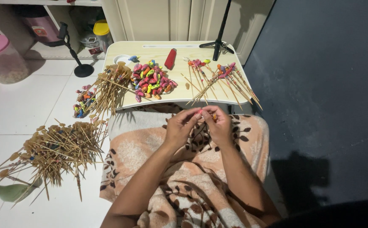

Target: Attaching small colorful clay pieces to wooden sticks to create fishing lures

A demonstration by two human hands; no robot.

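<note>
I look down at my two hands meeting over my lap, just in front of the low bench (pixel 179 98). My left hand (pixel 179 126) and right hand (pixel 219 124) are drawn fingertip to fingertip, and both grips are pressed together on one small piece (pixel 201 112), reddish where it shows; a speck of orange peeks out by the right fingers. It is too small to say what it is, though it looks like the coloured bits heaped on the bench. I cannot tell whether a stick is in the pinch as well.

On the bench lie a pile of coloured pieces (pixel 152 81), a red tube-like thing (pixel 170 58), and a fan of finished sticks (pixel 220 80) with coloured tips, their ends hanging over the near edge. A tripod foot (pixel 217 44) stands at the back. A bundle of bare sticks (pixel 108 86) leans off the left corner, and a bigger heap of sticks (pixel 57 150) sprawls on the white floor (pixel 19 105).

My worry, as I judge it: the piece is tiny and held above a patterned blanket (pixel 184 169), so a slip would lose it in the folds. The overhanging stick ends sit near my knuckles; a careless lift could sweep them off. Pointed ends close to the fingers could prick.
</note>
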